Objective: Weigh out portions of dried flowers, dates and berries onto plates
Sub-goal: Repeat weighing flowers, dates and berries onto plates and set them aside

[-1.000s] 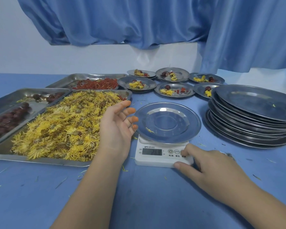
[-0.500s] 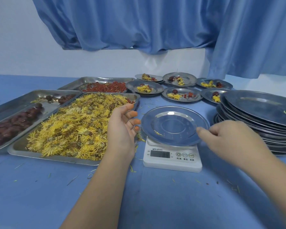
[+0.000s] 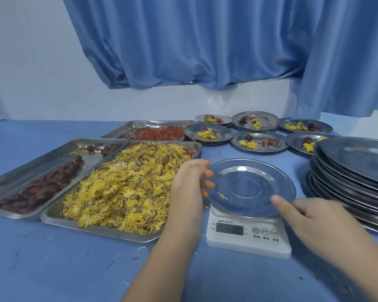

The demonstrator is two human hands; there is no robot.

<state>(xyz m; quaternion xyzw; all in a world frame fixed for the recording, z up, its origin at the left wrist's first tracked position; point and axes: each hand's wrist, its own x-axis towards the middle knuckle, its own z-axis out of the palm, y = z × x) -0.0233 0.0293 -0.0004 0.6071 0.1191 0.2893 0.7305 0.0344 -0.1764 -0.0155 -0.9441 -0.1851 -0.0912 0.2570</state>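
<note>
An empty steel plate [image 3: 249, 186] sits on a small white scale [image 3: 247, 234] at the centre. My left hand [image 3: 187, 188] curls its fingers against the plate's left rim. My right hand [image 3: 310, 221] pinches the near right rim, thumb on top. To the left lies a tray heaped with yellow dried flowers [image 3: 127, 188]. Further left is a tray of dark red dates [image 3: 42, 188], and behind them a tray of red berries [image 3: 159, 132].
Several filled plates [image 3: 258, 141] with flowers, a date and berries stand at the back. A tall stack of empty plates [image 3: 354, 171] fills the right side, close to the scale. A blue curtain [image 3: 205, 51] hangs behind the table.
My right hand left the scale's buttons, rose and took the plate's near right rim. My left hand closed in on the left rim. The camera view shifted left.
</note>
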